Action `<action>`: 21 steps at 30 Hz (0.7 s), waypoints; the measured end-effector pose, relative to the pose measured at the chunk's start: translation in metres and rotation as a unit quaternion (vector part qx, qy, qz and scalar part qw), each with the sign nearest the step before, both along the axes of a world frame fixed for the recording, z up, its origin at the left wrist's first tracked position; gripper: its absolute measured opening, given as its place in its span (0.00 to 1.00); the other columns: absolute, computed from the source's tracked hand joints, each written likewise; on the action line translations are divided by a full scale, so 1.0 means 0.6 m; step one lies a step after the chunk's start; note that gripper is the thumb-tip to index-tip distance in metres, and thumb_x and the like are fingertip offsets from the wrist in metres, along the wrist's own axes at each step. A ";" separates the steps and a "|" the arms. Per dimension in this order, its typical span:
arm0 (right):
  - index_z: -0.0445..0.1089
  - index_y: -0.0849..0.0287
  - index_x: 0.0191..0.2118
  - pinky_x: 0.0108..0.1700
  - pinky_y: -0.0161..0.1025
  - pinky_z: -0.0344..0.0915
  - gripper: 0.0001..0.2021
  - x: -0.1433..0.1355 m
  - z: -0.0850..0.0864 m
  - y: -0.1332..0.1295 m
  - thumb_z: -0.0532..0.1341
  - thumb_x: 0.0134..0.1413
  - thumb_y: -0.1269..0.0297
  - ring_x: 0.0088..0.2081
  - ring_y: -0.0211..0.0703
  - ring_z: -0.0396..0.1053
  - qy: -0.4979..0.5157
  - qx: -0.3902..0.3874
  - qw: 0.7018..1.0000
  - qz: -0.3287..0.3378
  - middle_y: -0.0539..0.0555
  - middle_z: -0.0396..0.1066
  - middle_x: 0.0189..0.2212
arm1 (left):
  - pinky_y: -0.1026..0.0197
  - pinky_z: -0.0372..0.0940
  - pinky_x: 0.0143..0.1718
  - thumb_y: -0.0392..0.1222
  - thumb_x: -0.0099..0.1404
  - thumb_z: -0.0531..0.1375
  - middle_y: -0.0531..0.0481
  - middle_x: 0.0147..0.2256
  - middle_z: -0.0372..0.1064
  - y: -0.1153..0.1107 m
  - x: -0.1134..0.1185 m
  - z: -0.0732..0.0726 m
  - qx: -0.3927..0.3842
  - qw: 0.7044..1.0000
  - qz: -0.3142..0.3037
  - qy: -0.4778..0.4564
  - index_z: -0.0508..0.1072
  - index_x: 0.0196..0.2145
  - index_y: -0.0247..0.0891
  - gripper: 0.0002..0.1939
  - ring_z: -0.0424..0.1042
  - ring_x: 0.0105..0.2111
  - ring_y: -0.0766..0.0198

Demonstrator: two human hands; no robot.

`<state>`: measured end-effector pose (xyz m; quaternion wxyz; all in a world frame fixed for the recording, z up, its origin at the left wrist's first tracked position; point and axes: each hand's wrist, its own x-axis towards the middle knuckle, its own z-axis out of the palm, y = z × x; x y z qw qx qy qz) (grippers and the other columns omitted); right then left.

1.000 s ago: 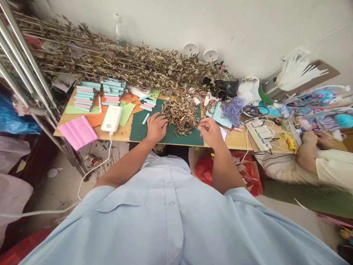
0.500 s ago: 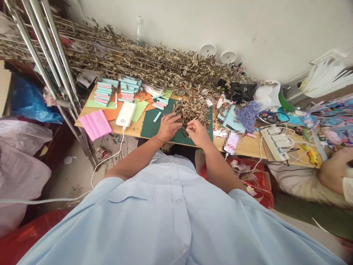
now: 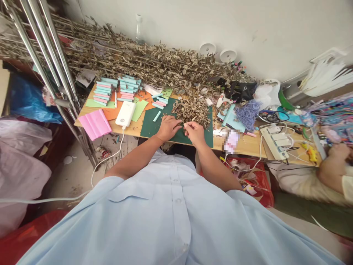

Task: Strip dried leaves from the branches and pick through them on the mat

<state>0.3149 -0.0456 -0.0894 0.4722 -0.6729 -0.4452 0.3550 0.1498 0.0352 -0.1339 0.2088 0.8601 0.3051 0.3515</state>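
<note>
A heap of brown dried leaves (image 3: 194, 111) lies on a dark green cutting mat (image 3: 150, 127) at the table's front. My left hand (image 3: 167, 129) is at the heap's near left side, its fingers bent toward the thumb around a small dark bit of leaf. Close to it on the right, my right hand (image 3: 195, 133) pinches dried leaf between thumb and fingertips. The two sets of fingertips nearly meet, and the small pieces in them are mostly hidden. A single light-blue paper tube (image 3: 157, 116) rests on the mat left of my left hand.
Stacked blue and pink paper tubes (image 3: 129, 85), a white power bank (image 3: 125, 114) and pink paper (image 3: 95, 124) lie to the left. Dried stalks (image 3: 154, 60) line the wall. Rightward are a phone (image 3: 231, 141), purple yarn (image 3: 249, 110), a power strip (image 3: 274, 141) and another person's arm (image 3: 332, 165).
My right hand has moved slightly left, bringing its fingertips closer to my left hand's. The left hand has barely moved.
</note>
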 end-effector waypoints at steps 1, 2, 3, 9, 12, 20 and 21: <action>0.75 0.57 0.32 0.26 0.35 0.62 0.12 -0.003 0.000 0.002 0.64 0.56 0.53 0.19 0.36 0.64 -0.007 0.001 1.000 0.003 0.46 0.68 0.17 | 0.45 0.57 0.55 0.49 0.74 0.58 0.44 0.39 0.79 0.000 0.000 0.000 0.003 1.000 -0.001 0.000 0.80 0.49 0.42 0.15 0.70 0.48 0.51; 0.75 0.57 0.31 0.27 0.35 0.62 0.12 -0.005 0.000 0.003 0.64 0.56 0.53 0.20 0.36 0.65 -0.015 0.002 1.000 0.004 0.46 0.69 0.17 | 0.45 0.57 0.54 0.49 0.74 0.57 0.44 0.38 0.79 0.000 0.000 0.000 0.006 1.000 -0.003 0.000 0.81 0.47 0.42 0.14 0.70 0.48 0.51; 0.74 0.57 0.31 0.28 0.35 0.63 0.12 -0.008 0.000 0.005 0.64 0.56 0.54 0.20 0.36 0.65 -0.022 0.003 1.000 0.004 0.46 0.69 0.18 | 0.45 0.57 0.54 0.49 0.75 0.56 0.44 0.37 0.78 0.000 0.000 0.000 0.011 1.000 -0.004 0.000 0.81 0.45 0.42 0.15 0.70 0.47 0.52; 0.70 0.56 0.29 0.30 0.36 0.63 0.12 -0.014 0.006 0.008 0.62 0.58 0.54 0.20 0.38 0.65 -0.054 0.000 0.998 -0.025 0.45 0.66 0.15 | 0.45 0.57 0.53 0.48 0.76 0.53 0.46 0.33 0.76 0.000 0.000 0.000 0.029 1.000 -0.010 -0.009 0.80 0.37 0.42 0.17 0.69 0.46 0.53; 0.69 0.55 0.29 0.30 0.37 0.64 0.12 -0.015 0.008 0.007 0.61 0.58 0.53 0.20 0.39 0.65 -0.064 0.009 0.997 -0.039 0.45 0.66 0.15 | 0.44 0.57 0.53 0.49 0.76 0.53 0.46 0.33 0.76 -0.002 -0.001 0.002 0.015 1.000 -0.004 -0.012 0.80 0.37 0.43 0.18 0.69 0.46 0.52; 0.69 0.55 0.30 0.29 0.37 0.64 0.14 -0.026 0.006 0.001 0.62 0.57 0.50 0.21 0.40 0.65 -0.054 0.014 0.995 -0.082 0.46 0.66 0.16 | 0.44 0.57 0.55 0.50 0.76 0.52 0.46 0.33 0.76 -0.008 -0.002 0.011 -0.009 1.000 -0.001 -0.003 0.80 0.37 0.44 0.19 0.69 0.47 0.53; 0.69 0.55 0.30 0.29 0.37 0.64 0.14 -0.022 0.008 0.002 0.62 0.57 0.50 0.21 0.40 0.65 -0.058 0.014 0.994 -0.088 0.46 0.66 0.16 | 0.44 0.57 0.56 0.50 0.76 0.52 0.46 0.33 0.76 -0.007 -0.003 0.010 -0.011 1.000 0.000 -0.002 0.80 0.36 0.44 0.18 0.69 0.47 0.52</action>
